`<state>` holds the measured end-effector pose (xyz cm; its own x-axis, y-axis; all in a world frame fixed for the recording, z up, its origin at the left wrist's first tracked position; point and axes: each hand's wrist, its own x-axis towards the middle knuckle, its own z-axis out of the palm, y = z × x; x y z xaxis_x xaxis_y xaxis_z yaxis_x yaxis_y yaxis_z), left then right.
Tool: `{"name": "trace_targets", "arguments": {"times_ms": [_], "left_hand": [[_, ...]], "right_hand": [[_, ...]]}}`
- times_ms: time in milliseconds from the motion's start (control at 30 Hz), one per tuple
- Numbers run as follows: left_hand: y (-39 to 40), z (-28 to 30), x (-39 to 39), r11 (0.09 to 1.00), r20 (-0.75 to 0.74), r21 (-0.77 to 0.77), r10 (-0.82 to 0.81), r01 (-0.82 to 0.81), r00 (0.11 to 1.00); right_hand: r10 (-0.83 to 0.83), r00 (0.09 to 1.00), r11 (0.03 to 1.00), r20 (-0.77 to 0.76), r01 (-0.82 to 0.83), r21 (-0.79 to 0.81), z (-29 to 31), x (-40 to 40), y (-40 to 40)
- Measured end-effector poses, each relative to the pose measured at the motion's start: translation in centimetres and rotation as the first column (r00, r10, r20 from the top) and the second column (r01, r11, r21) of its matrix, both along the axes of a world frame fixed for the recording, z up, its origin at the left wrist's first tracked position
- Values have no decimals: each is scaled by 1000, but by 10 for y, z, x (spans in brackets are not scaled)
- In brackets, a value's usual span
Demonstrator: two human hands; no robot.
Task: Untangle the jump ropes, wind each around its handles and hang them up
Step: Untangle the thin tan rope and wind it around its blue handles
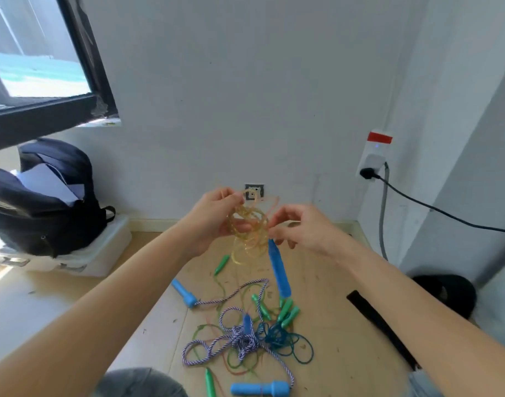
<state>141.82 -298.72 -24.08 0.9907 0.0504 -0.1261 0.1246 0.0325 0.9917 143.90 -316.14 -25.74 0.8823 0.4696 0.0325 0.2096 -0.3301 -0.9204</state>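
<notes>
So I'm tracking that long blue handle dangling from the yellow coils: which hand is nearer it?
Right. The right hand sits just beside the top of the blue handle; the left hand is across the yellow coils.

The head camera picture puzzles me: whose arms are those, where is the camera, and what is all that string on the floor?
There is no machine here. A person wears a wide-angle camera on the head, so you look forward and down along their two bare arms. The left hand and right hand are raised in front of a white wall, and their fingers pinch a coiled, clear yellowish jump rope. A long blue handle dangles below the coil. On the wooden floor lies a tangle of other jump ropes: a purple-and-white braided rope, a dark teal rope, several green handles and short blue handles. A dark backpack sits at the left on a white box.
</notes>
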Motion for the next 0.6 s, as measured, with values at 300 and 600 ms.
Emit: {"name": "trace_targets", "arguments": {"times_ms": [300, 600], "left_hand": [[2, -4, -33, 957, -17, 249, -148, 147, 989], [-5, -6, -38, 968, 29, 250, 8, -15, 1000]], "right_hand": [[-169, 981, 982, 99, 159, 105, -7, -30, -6], [-66, 998, 996, 22, 65, 69, 5, -40, 11]]}}
